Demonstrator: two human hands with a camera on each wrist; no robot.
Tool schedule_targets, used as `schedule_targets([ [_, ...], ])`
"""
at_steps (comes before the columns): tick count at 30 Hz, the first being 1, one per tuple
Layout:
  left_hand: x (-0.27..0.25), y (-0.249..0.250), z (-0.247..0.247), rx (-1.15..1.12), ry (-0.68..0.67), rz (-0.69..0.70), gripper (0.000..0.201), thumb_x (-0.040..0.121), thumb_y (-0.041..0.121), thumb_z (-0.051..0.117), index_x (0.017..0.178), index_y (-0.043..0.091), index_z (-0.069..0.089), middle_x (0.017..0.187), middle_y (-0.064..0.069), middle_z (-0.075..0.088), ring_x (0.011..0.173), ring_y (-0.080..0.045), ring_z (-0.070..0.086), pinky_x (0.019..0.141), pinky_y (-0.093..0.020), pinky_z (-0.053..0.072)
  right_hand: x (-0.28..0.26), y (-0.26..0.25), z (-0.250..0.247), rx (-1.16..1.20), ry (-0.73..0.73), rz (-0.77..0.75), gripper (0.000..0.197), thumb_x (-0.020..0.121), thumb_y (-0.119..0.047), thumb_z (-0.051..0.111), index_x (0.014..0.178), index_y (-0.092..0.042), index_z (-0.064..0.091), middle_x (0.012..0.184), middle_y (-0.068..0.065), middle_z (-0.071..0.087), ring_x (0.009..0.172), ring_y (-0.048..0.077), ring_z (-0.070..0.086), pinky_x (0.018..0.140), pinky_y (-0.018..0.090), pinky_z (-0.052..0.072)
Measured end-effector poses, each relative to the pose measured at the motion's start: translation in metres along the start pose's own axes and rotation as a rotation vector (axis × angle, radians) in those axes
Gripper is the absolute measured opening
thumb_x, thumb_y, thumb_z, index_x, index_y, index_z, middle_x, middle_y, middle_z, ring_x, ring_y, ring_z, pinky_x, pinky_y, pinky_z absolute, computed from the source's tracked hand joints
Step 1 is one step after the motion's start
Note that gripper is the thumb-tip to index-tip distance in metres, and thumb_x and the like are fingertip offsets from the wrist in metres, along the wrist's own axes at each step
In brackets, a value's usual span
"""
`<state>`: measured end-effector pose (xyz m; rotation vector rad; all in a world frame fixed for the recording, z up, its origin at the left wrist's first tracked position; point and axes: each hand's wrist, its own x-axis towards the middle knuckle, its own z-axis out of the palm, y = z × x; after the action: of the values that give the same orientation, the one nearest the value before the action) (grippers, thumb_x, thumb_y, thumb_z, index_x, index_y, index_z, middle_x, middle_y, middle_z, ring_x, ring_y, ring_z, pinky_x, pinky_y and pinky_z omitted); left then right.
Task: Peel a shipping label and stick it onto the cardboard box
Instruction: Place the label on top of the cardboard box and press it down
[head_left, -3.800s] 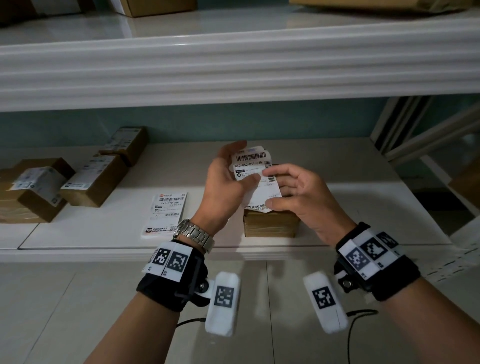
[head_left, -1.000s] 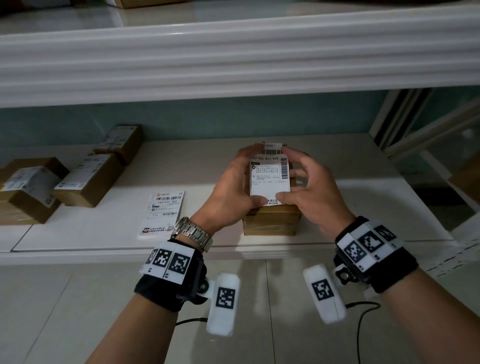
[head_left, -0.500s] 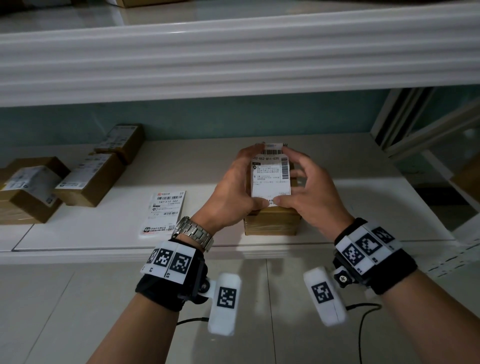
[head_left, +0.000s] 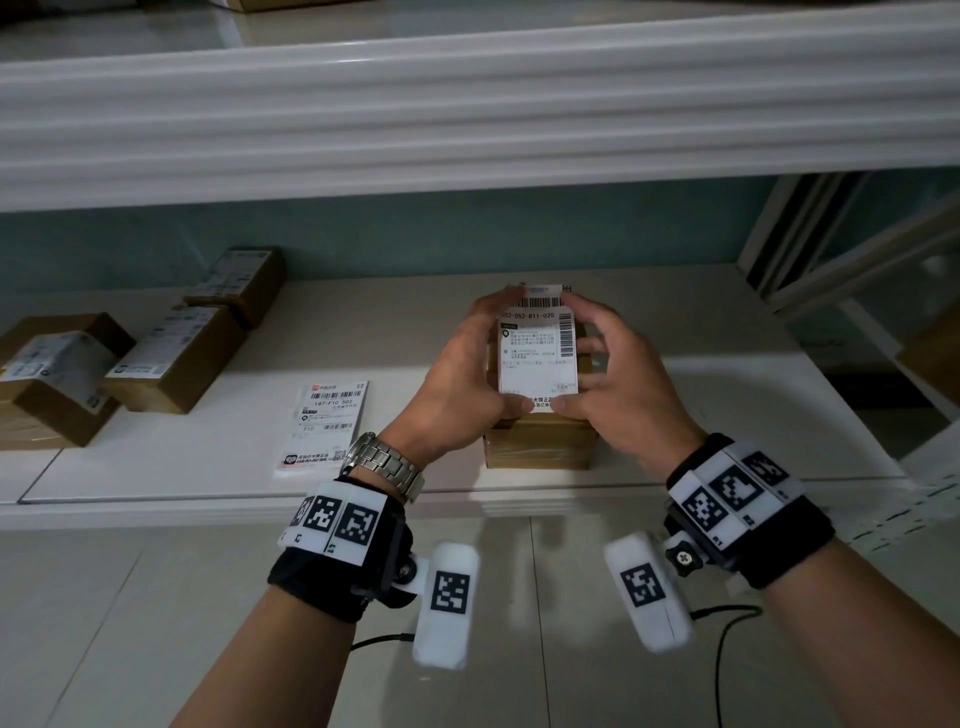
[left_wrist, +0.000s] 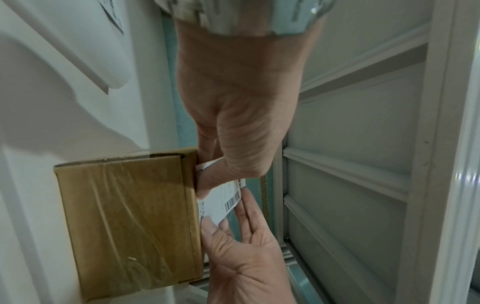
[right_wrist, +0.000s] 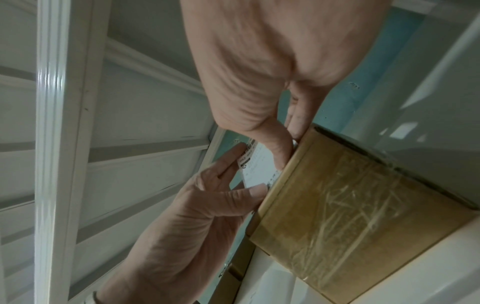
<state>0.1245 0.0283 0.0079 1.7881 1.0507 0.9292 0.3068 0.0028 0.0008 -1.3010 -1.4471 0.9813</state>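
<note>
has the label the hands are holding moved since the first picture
Yes. The label has come down, from tilted in the air above the cardboard box to flat over its top, held by the left hand and right hand.

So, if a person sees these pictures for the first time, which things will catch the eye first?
First, the white rectangular paper shipping label, held at its edges by the left hand and the right hand on top of the small brown taped cardboard box at the front of the white shelf. Next, a stack of white labels lies flat to its left, and further left stand three brown labelled boxes.
</note>
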Motion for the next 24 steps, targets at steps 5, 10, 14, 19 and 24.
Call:
schedule_targets([
  [5,-0.0007,-0.0011,-0.0022,-0.061,-0.03,-0.026,0.102,0.073,-0.025,0.067,0.155,0.025,0.033,0.148,-0.001,0.046,0.135,-0.017,0.05,0.087,-0.043,0.063,0.0007,0.0017,-0.0023,-0.01,-0.006,0.016,0.103,0.073,0.028,0.065,0.152,-0.034,0.041,0.129,0.001,0.058,0.106,0.019,0.071,0.071,0.028,0.064],
  [10,0.0009,-0.0041,-0.0038,-0.097,-0.049,-0.05,0.103,0.073,-0.026,0.065,0.155,0.029,0.033,0.148,0.001,0.048,0.136,-0.019,0.052,0.086,-0.047,0.063,0.0008,0.0009,-0.0036,0.005,-0.013,0.027,0.098,0.077,0.026,0.063,0.152,-0.033,0.042,0.125,-0.003,0.06,0.107,0.018,0.07,0.072,0.029,0.064],
  [14,-0.0004,-0.0046,0.0026,-0.063,0.012,-0.055,0.102,0.073,-0.01,0.082,0.155,0.025,0.033,0.141,0.003,0.054,0.127,-0.012,0.056,0.093,-0.038,0.06,0.0003,0.0016,0.0008,0.011,0.001,0.019,0.105,0.067,0.019,0.079,0.153,-0.029,0.042,0.13,0.002,0.06,0.11,0.019,0.07,0.08,0.032,0.063],
  [19,0.0006,-0.0049,0.0039,-0.027,0.017,-0.042,0.107,0.066,0.003,0.092,0.154,0.022,0.033,0.144,0.001,0.051,0.131,-0.011,0.053,0.103,-0.037,0.056,-0.0014,-0.0017,0.0025,0.01,0.009,0.006,0.111,0.06,0.008,0.09,0.153,-0.025,0.04,0.132,-0.002,0.058,0.117,0.019,0.065,0.086,0.032,0.062],
  [24,-0.0007,0.0021,0.0051,-0.065,0.01,-0.074,0.108,0.066,-0.007,0.088,0.154,0.02,0.033,0.136,0.005,0.054,0.126,-0.008,0.055,0.099,-0.03,0.057,-0.0021,-0.0033,0.0021,0.013,0.001,0.024,0.112,0.06,0.008,0.09,0.153,-0.028,0.041,0.132,0.0,0.059,0.116,0.018,0.066,0.084,0.033,0.063],
])
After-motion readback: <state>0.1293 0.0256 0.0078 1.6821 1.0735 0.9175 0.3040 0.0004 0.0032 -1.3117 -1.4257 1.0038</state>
